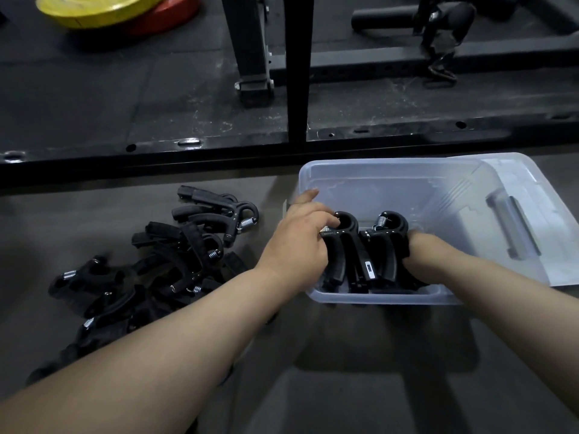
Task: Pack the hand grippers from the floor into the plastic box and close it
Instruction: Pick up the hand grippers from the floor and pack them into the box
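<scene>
Head view: a clear, rectangular plastic storage box (391, 297) stood open on the grey floor (313, 386) right of centre. Its translucent lid (539, 255) lay off it, against its right side.

Two grippers stood upright side by side inside the box, close to its near wall, looped heads up. The left hand (297, 245) reached over the box's left rim, thumb stretched towards the far side and fingers curled round the head and outer handle of the first black plastic hand gripper with a steel spring (347, 230).

Just to the right, the second black hand gripper (383, 245) stood touching the first. The right hand (418, 245) lay against its right side, low in the box, its fingers hidden behind the handles, so whether they gripped it could not be told.

A loose pile of black hand grippers (156, 270) lay on the floor left of the box, beyond the left forearm.

A small white label (369, 270) showed on a handle between the two boxed grippers; its print was too small to read.

Farther off, a black steel rack frame (294, 73) crossed the scene, with a yellow weight plate (103, 7) on a red weight plate (178, 14) at far left.
</scene>
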Tool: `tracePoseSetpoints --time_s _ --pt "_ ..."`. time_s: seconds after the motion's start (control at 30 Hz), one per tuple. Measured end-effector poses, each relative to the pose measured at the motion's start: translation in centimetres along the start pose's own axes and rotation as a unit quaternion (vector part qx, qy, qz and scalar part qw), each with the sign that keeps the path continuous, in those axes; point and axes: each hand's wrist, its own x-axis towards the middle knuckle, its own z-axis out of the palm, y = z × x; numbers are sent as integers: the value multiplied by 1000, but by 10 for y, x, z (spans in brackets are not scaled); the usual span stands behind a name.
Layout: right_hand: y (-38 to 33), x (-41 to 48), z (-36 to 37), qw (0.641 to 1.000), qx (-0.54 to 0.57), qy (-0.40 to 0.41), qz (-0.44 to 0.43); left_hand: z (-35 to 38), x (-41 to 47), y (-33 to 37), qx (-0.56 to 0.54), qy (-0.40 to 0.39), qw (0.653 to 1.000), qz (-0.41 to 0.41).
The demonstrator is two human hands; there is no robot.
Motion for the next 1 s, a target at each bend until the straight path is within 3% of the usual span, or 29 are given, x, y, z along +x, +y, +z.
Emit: tracePoseSetpoints --time_s 0.47,0.67,0.77,0.83,0.93,1.0 --pt "1 4 14 999 -10 -31 21 1 -1 -1 -4 2 1000 -4" --pt "7 10 21 994 107 -25 19 1 -1 -2 -7 3 1000 1" --pt "5 11 18 993 112 -24 31 1 -1 -3 -9 -1 1000 -1" --pt "2 6 14 991 125 -12 40 0 -2 -2 2 4 1000 -1" --pt "-5 -2 4 995 55 50 64 -1 -5 0 19 25 999 4" --pt "-14 -7 -5 991 54 120 12 -3 -6 0 -14 30 999 -35"
